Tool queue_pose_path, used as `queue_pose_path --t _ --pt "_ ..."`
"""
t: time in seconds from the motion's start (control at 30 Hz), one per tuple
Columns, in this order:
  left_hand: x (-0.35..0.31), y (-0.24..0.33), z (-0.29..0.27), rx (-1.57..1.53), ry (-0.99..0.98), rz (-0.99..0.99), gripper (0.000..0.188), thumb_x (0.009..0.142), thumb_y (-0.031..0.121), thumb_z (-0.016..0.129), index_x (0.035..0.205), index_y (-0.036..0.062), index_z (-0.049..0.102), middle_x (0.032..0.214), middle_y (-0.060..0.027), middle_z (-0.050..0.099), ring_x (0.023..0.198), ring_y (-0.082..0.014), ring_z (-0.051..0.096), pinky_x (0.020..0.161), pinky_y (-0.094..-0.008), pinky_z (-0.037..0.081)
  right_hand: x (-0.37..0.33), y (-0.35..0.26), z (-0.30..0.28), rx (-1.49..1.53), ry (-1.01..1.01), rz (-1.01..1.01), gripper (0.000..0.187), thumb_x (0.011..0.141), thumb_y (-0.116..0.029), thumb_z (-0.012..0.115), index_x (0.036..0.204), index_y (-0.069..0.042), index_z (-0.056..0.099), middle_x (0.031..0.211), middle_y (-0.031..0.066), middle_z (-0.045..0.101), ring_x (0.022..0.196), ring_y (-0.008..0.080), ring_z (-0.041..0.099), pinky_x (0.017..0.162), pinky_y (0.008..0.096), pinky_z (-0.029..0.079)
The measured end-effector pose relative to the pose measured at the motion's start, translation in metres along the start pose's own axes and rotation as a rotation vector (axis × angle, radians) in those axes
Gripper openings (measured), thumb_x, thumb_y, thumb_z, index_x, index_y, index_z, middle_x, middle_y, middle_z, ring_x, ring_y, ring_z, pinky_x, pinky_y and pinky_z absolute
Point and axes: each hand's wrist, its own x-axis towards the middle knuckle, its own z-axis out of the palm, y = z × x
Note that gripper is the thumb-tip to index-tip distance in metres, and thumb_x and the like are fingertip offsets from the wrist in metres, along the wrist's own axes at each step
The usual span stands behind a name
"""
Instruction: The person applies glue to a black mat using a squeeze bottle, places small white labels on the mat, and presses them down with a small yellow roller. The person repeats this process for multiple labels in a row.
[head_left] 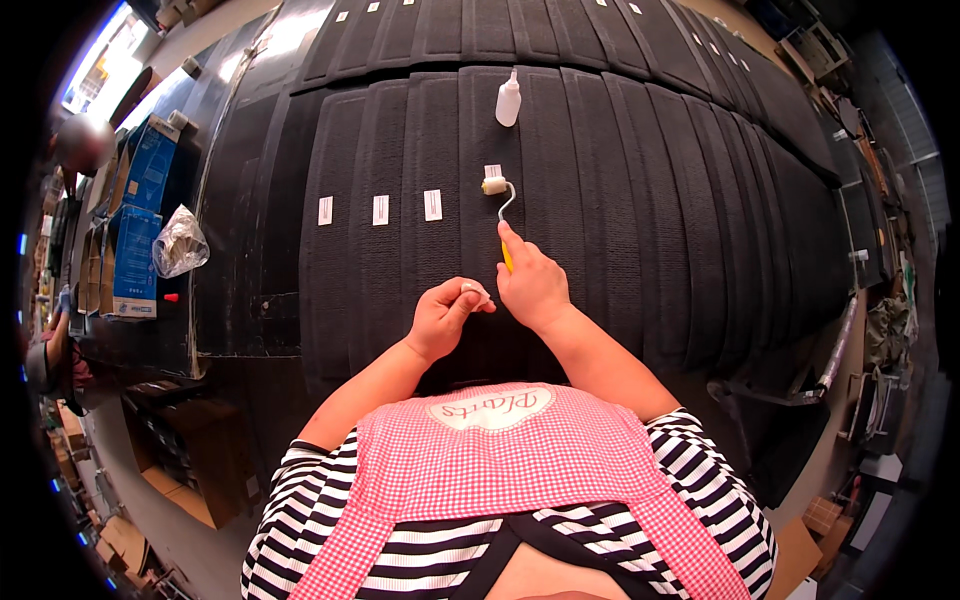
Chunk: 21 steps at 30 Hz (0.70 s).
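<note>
My right hand (534, 284) is closed around the yellow handle of a small roller (508, 205) with a bent wire neck and a white roller head. The head rests on or just above a white label (492, 171), covering its lower part. Close by on the left, my left hand (443, 318) is curled with thumb and fingers together. Something small and whitish shows at its fingertips, too little to name. Under both hands lies a row of overlapping black ribbed mats (590, 250). Three more white labels, among them one (433, 205) nearest the roller, sit to the left, each on its own mat.
Beyond the roller stands a white squeeze bottle (508, 102). At the left are blue cardboard boxes (137, 255), a clear plastic bag (181, 243) and a small red piece (171, 297). More labelled mats (440, 35) lie at the far side. Another person (60, 350) is at the left edge.
</note>
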Motion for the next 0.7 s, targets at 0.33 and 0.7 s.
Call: queue_pose_path --t 0.33,0.7 --pt "0.001 0.000 0.000 0.001 0.003 -0.004 0.023 0.104 0.020 0.056 0.093 0.0007 0.062 0.092 -0.0049 0.061 0.088 -0.0170 0.065 0.086 -0.0323 0.054 -0.011 0.008 0.001 0.198 0.157 -0.076 0.061 0.089 -0.020 0.063 0.147 -0.013 0.046 0.105 0.0155 0.067 0.090 0.0360 0.069 0.079 0.0468 0.056" --pt "-0.002 0.002 0.002 0.034 -0.011 0.012 0.022 0.104 0.019 0.055 0.094 0.0004 0.062 0.092 -0.0045 0.062 0.089 -0.0168 0.065 0.085 -0.0312 0.052 0.000 -0.010 -0.012 -0.044 -0.097 0.040 0.061 0.092 -0.019 0.060 0.149 -0.011 0.041 0.105 0.0162 0.067 0.094 0.0355 0.069 0.084 0.0464 0.055"
